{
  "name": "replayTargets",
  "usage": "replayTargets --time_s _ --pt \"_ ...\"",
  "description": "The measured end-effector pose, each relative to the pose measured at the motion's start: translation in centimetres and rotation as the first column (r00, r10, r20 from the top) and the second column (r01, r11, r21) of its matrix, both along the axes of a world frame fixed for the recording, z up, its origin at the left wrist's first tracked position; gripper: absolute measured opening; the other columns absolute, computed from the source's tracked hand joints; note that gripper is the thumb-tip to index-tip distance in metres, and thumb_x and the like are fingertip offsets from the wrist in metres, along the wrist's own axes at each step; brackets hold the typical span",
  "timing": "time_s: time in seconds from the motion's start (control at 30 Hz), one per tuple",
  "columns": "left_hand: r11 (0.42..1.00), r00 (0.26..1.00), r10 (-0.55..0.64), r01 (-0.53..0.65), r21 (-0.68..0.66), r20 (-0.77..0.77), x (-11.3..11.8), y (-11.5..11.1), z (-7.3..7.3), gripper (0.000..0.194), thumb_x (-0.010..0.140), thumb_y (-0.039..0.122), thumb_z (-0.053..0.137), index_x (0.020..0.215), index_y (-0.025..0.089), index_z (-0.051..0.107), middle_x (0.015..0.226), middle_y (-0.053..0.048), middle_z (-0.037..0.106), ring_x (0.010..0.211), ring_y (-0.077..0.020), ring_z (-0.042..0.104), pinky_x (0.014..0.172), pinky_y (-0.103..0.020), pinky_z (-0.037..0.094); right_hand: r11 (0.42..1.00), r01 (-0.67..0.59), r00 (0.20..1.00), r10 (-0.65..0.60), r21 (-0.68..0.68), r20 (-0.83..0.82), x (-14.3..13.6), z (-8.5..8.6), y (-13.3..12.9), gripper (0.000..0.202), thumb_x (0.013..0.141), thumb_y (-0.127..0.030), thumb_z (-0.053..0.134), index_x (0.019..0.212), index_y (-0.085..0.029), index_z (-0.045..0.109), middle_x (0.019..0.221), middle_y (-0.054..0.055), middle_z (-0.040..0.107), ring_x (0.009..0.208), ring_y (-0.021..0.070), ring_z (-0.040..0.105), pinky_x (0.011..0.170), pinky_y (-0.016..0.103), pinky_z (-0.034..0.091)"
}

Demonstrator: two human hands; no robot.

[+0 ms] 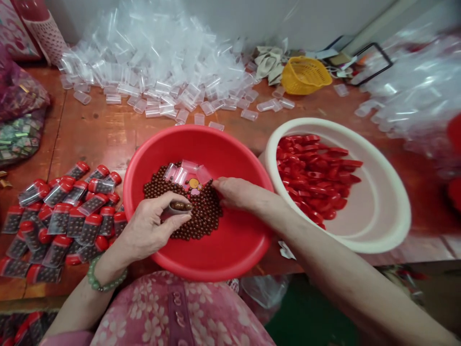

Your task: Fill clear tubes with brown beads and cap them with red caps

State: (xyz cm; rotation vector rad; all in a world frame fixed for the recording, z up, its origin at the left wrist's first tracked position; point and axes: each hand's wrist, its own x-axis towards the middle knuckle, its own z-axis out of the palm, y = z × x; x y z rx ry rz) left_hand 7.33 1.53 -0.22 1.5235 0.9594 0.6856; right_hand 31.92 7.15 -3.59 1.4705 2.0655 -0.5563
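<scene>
My left hand point(153, 223) holds a clear plastic tube point(176, 207) with brown balls inside, its open end facing right, over the red basin point(194, 266). Many small brown balls point(201, 216) lie in that basin, with several empty clear tubes point(189, 171) on top at the back. On the right side of the balls is my right hand point(234, 192), its fingers bent and pressed together at the edge of the heap. Whatever is between those fingertips, if anything, is too hidden to make out.
Filled tubes with red caps point(68, 216) lie left of the basin. To the right, a white basin point(392, 226) holds red caps point(317, 178). Behind are a large pile of clear tubes point(154, 62) and a yellow basket point(304, 77). A bag point(21, 105) lies far left.
</scene>
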Motion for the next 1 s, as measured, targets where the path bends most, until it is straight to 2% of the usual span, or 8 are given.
replayTargets --time_s 0.23,0.37,0.43,0.53,0.6,0.7,0.8,1.0 --pt "0.991 0.994 0.037 -0.024 -0.135 0.101 0.6 -0.2 -0.2 0.020 0.086 0.031 0.059 0.100 0.016 0.062 0.089 -0.004 0.069 0.082 -0.0141 0.064 0.075 -0.026 0.050 1.000 -0.016 0.997 0.016 0.004 -0.071 0.0 -1.2 -1.3 0.024 0.079 -0.008 0.054 0.102 -0.012 0.062 0.092 0.014 0.071 0.081 0.0228 0.068 0.068 0.029 0.047" --pt "0.955 0.975 0.108 -0.048 -0.293 0.193 0.6 -0.4 0.2 0.022 0.083 0.032 0.063 0.097 0.015 0.061 0.085 -0.003 0.067 0.074 -0.0119 0.061 0.069 -0.024 0.049 0.997 -0.001 0.987 0.014 0.081 -0.162 0.4 0.4 -1.5 0.026 0.087 -0.013 0.046 0.108 -0.012 0.061 0.097 0.015 0.071 0.085 0.0235 0.067 0.074 0.033 0.049" --pt "0.942 0.969 0.114 -0.036 -0.333 0.218 0.7 -0.5 0.3 0.023 0.082 0.032 0.064 0.098 0.015 0.061 0.084 -0.003 0.067 0.074 -0.0114 0.060 0.069 -0.023 0.048 0.991 0.080 0.928 -0.036 0.104 -0.372 0.3 1.8 -1.9 0.030 0.092 -0.021 0.043 0.117 -0.014 0.059 0.104 0.012 0.070 0.090 0.0205 0.066 0.079 0.033 0.051" --pt "0.935 0.964 0.128 -0.039 -0.353 0.232 1.0 -0.8 0.4 0.024 0.082 0.031 0.064 0.099 0.015 0.061 0.082 -0.002 0.065 0.072 -0.0110 0.059 0.067 -0.023 0.047 0.954 0.298 0.539 -0.204 -0.042 -0.817 -0.4 3.9 -2.9 0.038 0.090 -0.035 0.054 0.123 -0.018 0.059 0.105 0.008 0.070 0.087 0.0179 0.066 0.076 0.032 0.054" --pt "0.938 0.966 0.127 -0.044 -0.343 0.224 1.1 -1.0 0.3 0.023 0.082 0.029 0.064 0.099 0.015 0.061 0.079 -0.001 0.063 0.070 -0.0100 0.056 0.065 -0.022 0.045 0.920 0.366 0.288 -0.255 -0.140 -0.923 -1.4 4.9 -3.6 0.038 0.082 -0.038 0.066 0.115 -0.020 0.066 0.101 0.006 0.071 0.086 0.0179 0.066 0.075 0.032 0.055" --pt "0.941 0.969 0.097 -0.015 -0.338 0.228 1.4 -1.2 0.2 0.021 0.082 0.027 0.063 0.099 0.015 0.063 0.079 0.000 0.063 0.070 -0.0096 0.055 0.067 -0.021 0.045 0.906 0.397 0.118 -0.205 -0.143 -0.972 -3.2 5.7 -4.2 0.023 0.074 -0.034 0.076 0.093 -0.022 0.074 0.092 0.005 0.073 0.087 0.0183 0.067 0.079 0.033 0.055" --pt "0.943 0.958 0.091 0.005 -0.334 0.272 1.6 -1.4 0.0 0.019 0.082 0.027 0.063 0.098 0.015 0.064 0.089 -0.002 0.066 0.079 -0.0121 0.058 0.075 -0.024 0.047 0.922 0.380 0.094 -0.111 -0.067 -0.989 -4.8 6.1 -4.3 0.015 0.077 -0.032 0.074 0.087 -0.022 0.075 0.087 0.005 0.073 0.084 0.0180 0.068 0.079 0.033 0.056" --pt "0.940 0.958 0.098 0.001 -0.342 0.271 1.5 -1.3 -0.5 0.018 0.082 0.028 0.063 0.094 0.015 0.061 0.082 -0.001 0.062 0.075 -0.0112 0.055 0.072 -0.023 0.045 0.942 0.287 0.262 0.097 0.174 -0.960 -5.0 6.3 -4.5 0.012 0.084 -0.024 0.066 0.094 -0.021 0.073 0.090 0.005 0.073 0.086 0.0173 0.067 0.079 0.031 0.055"
